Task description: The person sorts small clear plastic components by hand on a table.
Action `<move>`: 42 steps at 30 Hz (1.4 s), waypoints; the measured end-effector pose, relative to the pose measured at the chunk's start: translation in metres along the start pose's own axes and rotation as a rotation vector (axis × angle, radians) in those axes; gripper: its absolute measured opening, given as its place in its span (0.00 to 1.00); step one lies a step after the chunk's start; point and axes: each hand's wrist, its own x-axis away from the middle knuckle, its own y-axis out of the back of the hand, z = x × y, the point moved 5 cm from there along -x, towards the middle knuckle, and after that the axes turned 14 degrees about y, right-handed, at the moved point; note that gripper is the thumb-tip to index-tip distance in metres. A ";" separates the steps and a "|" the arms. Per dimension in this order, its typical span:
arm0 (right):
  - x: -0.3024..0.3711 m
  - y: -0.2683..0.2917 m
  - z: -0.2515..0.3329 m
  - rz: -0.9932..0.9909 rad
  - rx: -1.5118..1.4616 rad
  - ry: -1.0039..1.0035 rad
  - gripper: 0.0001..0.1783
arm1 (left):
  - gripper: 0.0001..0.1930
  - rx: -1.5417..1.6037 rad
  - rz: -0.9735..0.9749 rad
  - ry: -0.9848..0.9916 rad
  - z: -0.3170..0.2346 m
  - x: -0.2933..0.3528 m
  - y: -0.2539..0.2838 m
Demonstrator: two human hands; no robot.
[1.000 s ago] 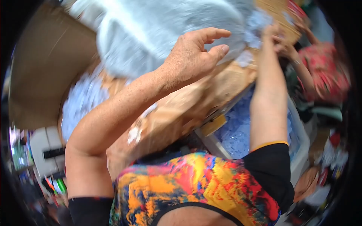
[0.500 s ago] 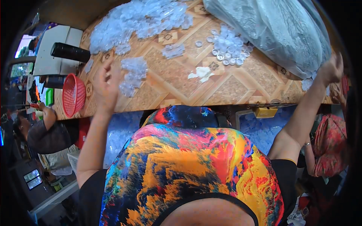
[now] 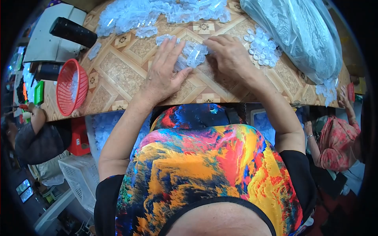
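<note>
A small group of clear plastic pieces (image 3: 195,55) lies on the patterned tabletop between my hands. My left hand (image 3: 163,74) rests over its left side, fingers stretched out and thumb spread toward the pieces. From the right, my right hand (image 3: 230,55) reaches in with bent fingers, its fingertips at the edge of the group. Its thumb is mostly hidden. Beyond them spreads a large heap of similar clear pieces (image 3: 134,17). Close to my right hand sits a cluster of small round clear caps (image 3: 262,49).
A big translucent plastic bag (image 3: 299,39) covers the table's far right. On the left are a red basket (image 3: 72,88), a black cylinder (image 3: 73,32) and a white box (image 3: 47,43). Other people sit at both sides. Bins of clear pieces (image 3: 114,129) stand below the table edge.
Both hands have come inward to the middle, the left from near the basket, the right from beside the bag. Loose pieces now lie gathered between them. A white scrap no longer shows.
</note>
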 end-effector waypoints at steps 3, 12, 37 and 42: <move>-0.004 0.002 0.000 -0.152 -0.170 -0.085 0.22 | 0.38 -0.045 -0.066 0.037 0.026 0.003 0.019; -0.002 -0.023 0.015 -0.389 -0.329 -0.265 0.23 | 0.33 -0.230 0.011 0.178 0.067 0.030 0.021; 0.006 -0.025 0.038 -0.159 -0.090 -0.178 0.31 | 0.43 -0.207 0.077 0.029 0.018 0.002 -0.010; 0.004 -0.002 0.007 -0.157 -0.286 -0.214 0.32 | 0.36 -0.136 0.009 0.014 0.016 -0.016 -0.007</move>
